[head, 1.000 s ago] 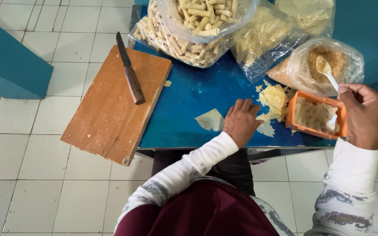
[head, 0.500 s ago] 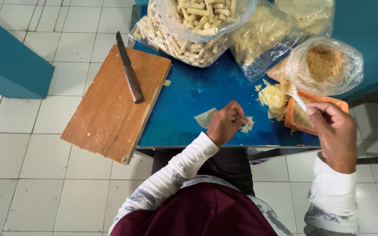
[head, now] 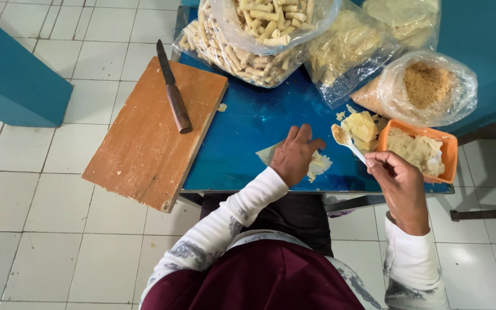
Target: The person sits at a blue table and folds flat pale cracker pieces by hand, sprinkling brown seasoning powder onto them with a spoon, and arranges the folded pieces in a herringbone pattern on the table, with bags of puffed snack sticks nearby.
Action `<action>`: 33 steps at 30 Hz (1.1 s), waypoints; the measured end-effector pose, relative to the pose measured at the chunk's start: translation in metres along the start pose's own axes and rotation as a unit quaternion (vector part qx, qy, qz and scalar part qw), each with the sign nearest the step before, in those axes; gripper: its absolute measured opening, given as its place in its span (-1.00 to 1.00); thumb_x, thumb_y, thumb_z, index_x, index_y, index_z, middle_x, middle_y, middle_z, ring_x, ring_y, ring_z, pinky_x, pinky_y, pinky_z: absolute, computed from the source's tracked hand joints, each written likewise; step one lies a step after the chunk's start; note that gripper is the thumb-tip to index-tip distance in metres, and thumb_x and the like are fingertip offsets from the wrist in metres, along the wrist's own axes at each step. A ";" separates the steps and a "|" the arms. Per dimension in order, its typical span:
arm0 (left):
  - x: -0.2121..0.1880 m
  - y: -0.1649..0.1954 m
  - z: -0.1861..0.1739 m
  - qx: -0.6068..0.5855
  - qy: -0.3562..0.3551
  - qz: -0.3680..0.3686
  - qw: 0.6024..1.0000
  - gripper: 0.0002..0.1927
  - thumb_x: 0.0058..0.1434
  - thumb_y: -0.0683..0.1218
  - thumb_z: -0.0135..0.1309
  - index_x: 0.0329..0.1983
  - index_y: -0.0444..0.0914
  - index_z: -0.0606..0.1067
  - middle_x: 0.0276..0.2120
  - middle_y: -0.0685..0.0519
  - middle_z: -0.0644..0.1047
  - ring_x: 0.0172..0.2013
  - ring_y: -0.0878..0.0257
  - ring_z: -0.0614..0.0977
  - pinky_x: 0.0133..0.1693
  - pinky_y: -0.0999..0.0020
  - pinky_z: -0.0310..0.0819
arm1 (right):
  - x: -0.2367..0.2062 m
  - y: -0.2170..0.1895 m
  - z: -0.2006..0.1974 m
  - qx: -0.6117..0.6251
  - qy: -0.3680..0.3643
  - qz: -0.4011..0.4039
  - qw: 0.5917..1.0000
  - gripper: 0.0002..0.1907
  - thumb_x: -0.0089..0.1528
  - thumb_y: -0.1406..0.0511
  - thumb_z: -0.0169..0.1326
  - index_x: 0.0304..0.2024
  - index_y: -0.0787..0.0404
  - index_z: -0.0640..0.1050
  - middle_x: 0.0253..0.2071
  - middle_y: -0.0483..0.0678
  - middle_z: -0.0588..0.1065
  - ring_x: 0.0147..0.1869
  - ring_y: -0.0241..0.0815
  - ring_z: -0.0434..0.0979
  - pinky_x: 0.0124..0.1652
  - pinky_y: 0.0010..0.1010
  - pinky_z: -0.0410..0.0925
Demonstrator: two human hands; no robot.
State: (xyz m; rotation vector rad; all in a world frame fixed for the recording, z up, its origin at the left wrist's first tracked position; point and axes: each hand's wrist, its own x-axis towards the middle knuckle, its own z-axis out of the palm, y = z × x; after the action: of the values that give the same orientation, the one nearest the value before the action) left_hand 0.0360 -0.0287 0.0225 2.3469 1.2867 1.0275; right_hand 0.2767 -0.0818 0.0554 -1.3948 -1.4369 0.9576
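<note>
Left hand (head: 297, 155): fingers curled, pressing one pale wrapper sheet (head: 317, 165) flat on the blue surface (head: 248, 126). Right hand (head: 397, 186): closed around one white spoon (head: 348, 142) carrying filling, its bowl just beside the wrapper. One orange tub (head: 440, 140) of filling and one small wrapper stack (head: 363, 126) near. Four plastic bags (head: 259, 40) crowd the far edge. One wooden board (head: 150, 132) overhangs left, bearing one knife (head: 173, 95).
</note>
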 end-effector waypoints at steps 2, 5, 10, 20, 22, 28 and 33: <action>0.006 -0.002 0.005 -0.017 0.003 0.008 1.000 -0.78 -0.04 -0.23 0.27 -0.30 -0.20 0.54 -0.18 -0.11 0.48 -0.10 -0.07 0.53 -0.10 0.09 0.47 | -0.003 -0.001 -0.001 -0.006 0.009 0.002 1.000 -0.81 0.38 0.36 0.10 -0.02 0.37 0.59 -0.27 -0.16 0.51 -0.19 -0.45 0.43 -0.15 -0.64 0.31; 0.013 -0.009 0.008 -0.080 0.010 -0.012 0.997 -0.84 0.07 -0.17 0.30 -0.38 -0.24 0.51 -0.27 -0.07 0.52 -0.16 -0.05 0.56 -0.16 0.10 0.46 | -0.010 -0.004 -0.006 -0.016 0.020 0.011 1.000 -0.80 0.38 0.36 0.10 -0.02 0.37 0.59 -0.28 -0.16 0.51 -0.21 -0.44 0.43 -0.18 -0.64 0.30; -0.002 -0.030 -0.015 -0.216 -0.019 -0.138 0.967 -0.90 0.24 -0.13 0.20 -0.33 -0.23 0.53 -0.37 -0.03 0.58 -0.42 0.07 0.64 -0.35 0.23 0.47 | -0.015 -0.004 -0.005 0.007 0.013 -0.002 1.000 -0.81 0.38 0.37 0.10 -0.01 0.36 0.59 -0.28 -0.17 0.49 -0.21 -0.46 0.40 -0.18 -0.64 0.28; -0.051 -0.030 -0.066 -0.061 0.053 -0.035 0.996 -0.90 0.15 -0.24 0.19 -0.38 -0.25 0.48 -0.33 -0.02 0.47 -0.27 0.02 0.52 -0.23 0.16 0.41 | -0.009 -0.009 0.031 -0.027 -0.037 -0.016 0.999 -0.82 0.34 0.37 0.11 -0.05 0.34 0.60 -0.34 -0.17 0.52 -0.28 -0.47 0.42 -0.26 -0.63 0.29; -0.056 -0.029 -0.071 -0.032 0.049 -0.041 0.997 -0.90 0.15 -0.25 0.18 -0.40 -0.23 0.48 -0.32 -0.02 0.43 -0.26 0.03 0.49 -0.20 0.16 0.40 | -0.009 -0.011 0.042 -0.045 -0.050 -0.002 0.998 -0.83 0.32 0.37 0.11 -0.07 0.32 0.62 -0.38 -0.17 0.53 -0.33 -0.48 0.40 -0.32 -0.61 0.26; -0.062 -0.039 -0.082 0.028 0.060 -0.046 0.997 -0.89 0.18 -0.23 0.16 -0.42 -0.23 0.46 -0.31 -0.01 0.40 -0.26 0.03 0.46 -0.20 0.14 0.39 | -0.005 -0.012 0.066 -0.082 -0.057 -0.017 0.995 -0.86 0.31 0.34 0.15 -0.14 0.29 0.63 -0.46 -0.22 0.51 -0.41 -0.51 0.36 -0.40 -0.61 0.25; -0.058 -0.051 -0.076 0.181 0.106 -0.039 0.977 -0.83 0.32 -0.17 0.16 -0.36 -0.29 0.43 -0.26 -0.04 0.40 -0.20 0.05 0.46 -0.16 0.17 0.42 | -0.002 -0.007 0.058 -0.098 -0.032 0.007 0.995 -0.85 0.33 0.34 0.15 -0.11 0.29 0.63 -0.48 -0.19 0.45 -0.43 -0.46 0.28 -0.42 -0.57 0.17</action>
State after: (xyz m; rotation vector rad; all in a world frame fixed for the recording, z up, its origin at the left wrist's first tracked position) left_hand -0.0694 -0.0548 0.0228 2.4670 1.7653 1.1219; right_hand 0.2194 -0.0814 0.0443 -1.5285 -1.6068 0.8959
